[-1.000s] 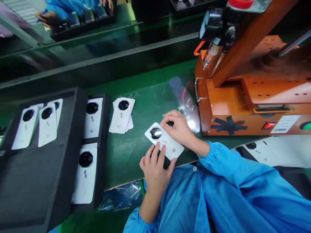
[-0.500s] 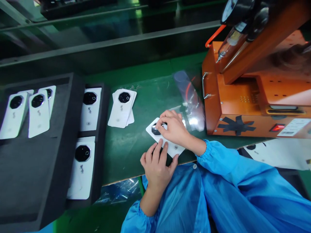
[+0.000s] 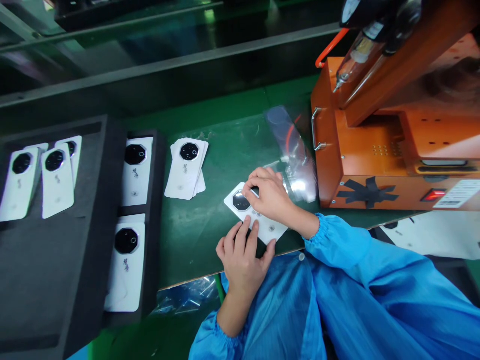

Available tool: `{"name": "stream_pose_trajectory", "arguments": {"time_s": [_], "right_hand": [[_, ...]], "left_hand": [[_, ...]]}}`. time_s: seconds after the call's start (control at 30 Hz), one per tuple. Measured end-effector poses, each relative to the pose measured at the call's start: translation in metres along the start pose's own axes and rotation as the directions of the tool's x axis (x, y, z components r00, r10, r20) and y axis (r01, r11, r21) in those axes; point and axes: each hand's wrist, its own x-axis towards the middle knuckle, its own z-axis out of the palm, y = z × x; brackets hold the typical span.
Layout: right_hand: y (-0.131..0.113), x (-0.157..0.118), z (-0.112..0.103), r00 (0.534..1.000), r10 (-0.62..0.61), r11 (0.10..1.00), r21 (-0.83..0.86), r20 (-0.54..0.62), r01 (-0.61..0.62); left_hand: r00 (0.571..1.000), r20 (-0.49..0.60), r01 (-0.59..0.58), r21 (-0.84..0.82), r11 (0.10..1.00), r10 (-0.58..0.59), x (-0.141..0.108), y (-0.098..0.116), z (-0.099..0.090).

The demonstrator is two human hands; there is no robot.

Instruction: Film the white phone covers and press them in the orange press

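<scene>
A white phone back cover [image 3: 276, 231] with a dark, round-cornered camera window lies aslant near the bench's front edge. My left hand [image 3: 242, 255] holds its near long side, fingertips along the edge and thumb by the lower corner. Over the camera window bends my right hand [image 3: 270, 196], thumb and forefinger pinched together at the window's rim. Whatever is between those fingertips is too small or hidden to make out. To the left, a small stack of similar white covers [image 3: 183, 172] lies on the green mat [image 3: 195, 235].
Black foam trays [image 3: 90, 260] at the left hold several more white covers [image 3: 125, 270]. On the right stands an orange machine [image 3: 328, 170] with a handle and a lit red switch [image 3: 434, 195]. Clear plastic film [image 3: 302, 170] lies beside it. White sheets [image 3: 431, 235] show at the lower right.
Both hands keep nearly the same place on the cover. The right fingers have shifted very slightly to the right, baring a bit more of the camera window. The view has moved a little.
</scene>
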Motion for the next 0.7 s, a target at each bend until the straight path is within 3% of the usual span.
{"name": "stream_pose_trajectory", "arguments": {"time_s": [0.4,0.53,0.63,0.7], "right_hand": [[-0.001,-0.010,0.001,0.989,-0.123,0.979,-0.175,-0.085,0.107],[-0.010,-0.026,-0.018,0.974,-0.203,0.942,-0.291,-0.102,0.166],[-0.015,-0.051,-0.046,0.950,-0.308,0.909,-0.281,0.042,0.307],[-0.014,-0.069,-0.063,0.888,-0.397,0.864,-0.233,0.233,0.447]], "left_hand": [[0.999,0.031,-0.010,-0.012,1.000,0.011,0.000,-0.001,-0.001],[0.998,0.060,-0.009,-0.018,1.000,0.010,-0.001,0.001,-0.004],[0.997,0.061,-0.049,0.006,0.999,0.048,0.004,-0.001,-0.009],[0.993,0.031,-0.118,0.016,0.993,0.118,0.010,-0.007,-0.015]]}}
